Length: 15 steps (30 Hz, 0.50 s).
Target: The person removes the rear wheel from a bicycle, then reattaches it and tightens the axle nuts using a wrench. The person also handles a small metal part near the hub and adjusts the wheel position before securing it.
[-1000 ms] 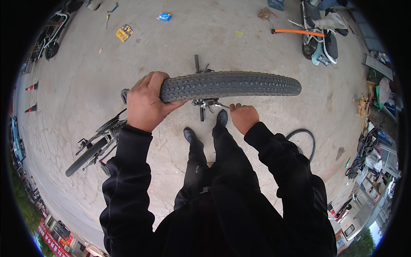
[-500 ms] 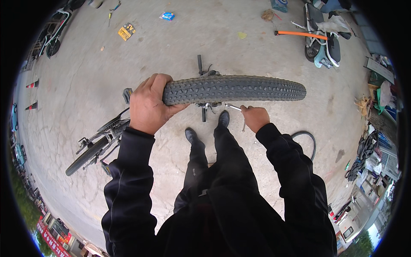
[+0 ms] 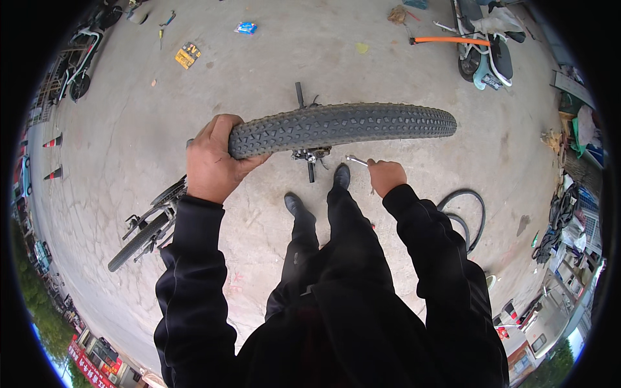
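Note:
A knobby black bicycle tyre [image 3: 349, 121] stretches across in front of me, tread facing up. My left hand [image 3: 213, 158] is wrapped around its left end, the thumb along the near side. Beneath it show a bicycle's handlebar [image 3: 299, 96] and some metal parts. The rest of the bicycle, with its other wheel [image 3: 138, 242], extends to the lower left; whether the gripped tyre's wheel is attached is hidden. On the near side of the tyre, my right hand [image 3: 388, 176] is closed on a silver wrench [image 3: 354, 160], whose head points left, apart from the tyre.
A black rubber loop [image 3: 482, 216] lies on the concrete to my right. Farther off are a yellow card [image 3: 187, 55], a blue packet [image 3: 246, 28] and a screwdriver [image 3: 161, 39]. A scooter [image 3: 485, 58] with an orange bar stands at far right, near piled clutter [image 3: 569, 220].
My left hand and the tyre have shifted left, the tyre's right end rising slightly. The wrench head, earlier near the tyre's lower edge, now sits a little farther from it.

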{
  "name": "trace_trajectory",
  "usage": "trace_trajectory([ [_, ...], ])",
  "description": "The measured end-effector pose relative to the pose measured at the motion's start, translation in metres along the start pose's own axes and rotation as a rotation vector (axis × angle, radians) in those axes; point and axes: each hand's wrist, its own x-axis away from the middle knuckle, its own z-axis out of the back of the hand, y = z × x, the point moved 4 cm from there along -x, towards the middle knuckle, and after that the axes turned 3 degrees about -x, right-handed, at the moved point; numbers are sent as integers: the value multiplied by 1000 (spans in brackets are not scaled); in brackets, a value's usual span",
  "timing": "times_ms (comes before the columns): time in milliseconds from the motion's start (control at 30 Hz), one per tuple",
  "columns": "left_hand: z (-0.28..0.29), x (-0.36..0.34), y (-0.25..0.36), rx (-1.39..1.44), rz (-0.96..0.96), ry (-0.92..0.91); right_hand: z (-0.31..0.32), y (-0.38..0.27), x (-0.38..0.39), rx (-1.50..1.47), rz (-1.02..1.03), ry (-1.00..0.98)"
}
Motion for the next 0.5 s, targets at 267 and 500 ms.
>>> trace_trajectory([
  [267,0,1,2,3,4,5,11,-26,12,-136,78,193],
  [500,1,-1,7,-25,14,-13,-5,13,-4,-109,-138,-19],
])
